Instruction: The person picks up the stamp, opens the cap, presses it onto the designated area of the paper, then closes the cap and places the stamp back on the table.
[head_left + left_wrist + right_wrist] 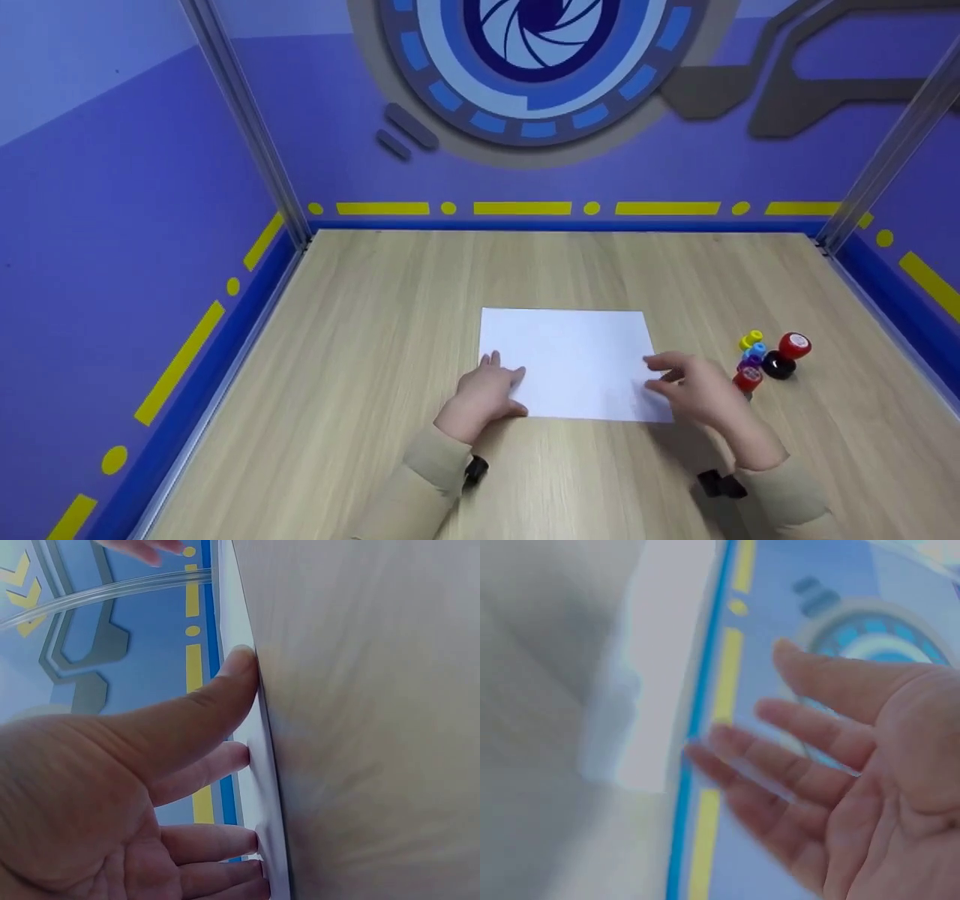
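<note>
A white sheet of paper (577, 360) lies flat on the wooden table. My left hand (484, 394) rests on its near left corner; in the left wrist view the thumb (241, 664) and fingertips press on the paper (262, 757) close to its edge. Above the sheet's right edge hovers my right hand (697, 386), its fingers loosely bent and holding nothing. The right wrist view shows that palm (915, 765) and spread fingers raised over the table, with the blurred paper (652, 675) beyond.
Right of the right hand stand a black stamp with a red knob (793, 346), a second red-topped stamp (748, 377) partly behind the hand, and small yellow (751, 339), blue and purple pieces. Printed panels (525, 180) wall in the wooden table (375, 315).
</note>
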`<state>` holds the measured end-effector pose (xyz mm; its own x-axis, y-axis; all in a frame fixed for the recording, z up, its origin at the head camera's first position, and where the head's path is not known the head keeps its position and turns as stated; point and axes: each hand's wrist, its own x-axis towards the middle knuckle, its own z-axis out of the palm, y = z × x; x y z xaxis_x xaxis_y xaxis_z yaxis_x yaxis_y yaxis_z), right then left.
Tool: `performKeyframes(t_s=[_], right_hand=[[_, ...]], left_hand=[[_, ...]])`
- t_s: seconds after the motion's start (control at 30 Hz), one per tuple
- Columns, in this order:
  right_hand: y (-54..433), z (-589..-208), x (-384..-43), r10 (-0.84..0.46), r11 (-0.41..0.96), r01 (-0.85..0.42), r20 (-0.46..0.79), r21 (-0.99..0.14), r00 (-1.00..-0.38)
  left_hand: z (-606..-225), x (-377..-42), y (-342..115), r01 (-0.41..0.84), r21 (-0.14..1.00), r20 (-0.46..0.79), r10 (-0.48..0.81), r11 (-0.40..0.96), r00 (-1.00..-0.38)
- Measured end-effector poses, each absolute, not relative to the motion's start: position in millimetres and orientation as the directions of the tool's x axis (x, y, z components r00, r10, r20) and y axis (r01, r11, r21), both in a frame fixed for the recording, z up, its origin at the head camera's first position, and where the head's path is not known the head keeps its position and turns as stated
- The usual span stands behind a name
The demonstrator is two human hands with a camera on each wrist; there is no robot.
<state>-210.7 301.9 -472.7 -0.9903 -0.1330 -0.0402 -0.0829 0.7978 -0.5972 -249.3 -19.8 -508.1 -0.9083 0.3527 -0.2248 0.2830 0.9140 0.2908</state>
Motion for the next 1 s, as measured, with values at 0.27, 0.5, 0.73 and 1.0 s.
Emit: performKeyframes(t_s=[0.27,0.5,0.73,1.0], right_hand=[[362.3,-446.0,-202.5,0.024,0.732,-0.078,0.139,-0.677,-0.990],[415.0,-448.6,-199.3,0.099,0.690,0.067,0.002,-0.721,-0.995],[443.5,-460.4,-202.1,0.033,0.689,0.143,-0.165,-0.711,-0.986],[453.1,-480.3,-204.6,0.014,0.630,0.192,-0.236,-0.752,-0.972]], left_hand=[[-508.9,-249.0,-20.0,0.274,0.301,-0.231,0.348,0.914,-0.908],[-508.6,-249.3,-20.1,0.277,0.290,-0.232,0.348,0.916,-0.908],[-508.0,-248.3,-20.3,0.284,0.302,-0.215,0.355,0.910,-0.910],[-509.0,-248.7,-20.4,0.297,0.293,-0.198,0.362,0.909,-0.911]])
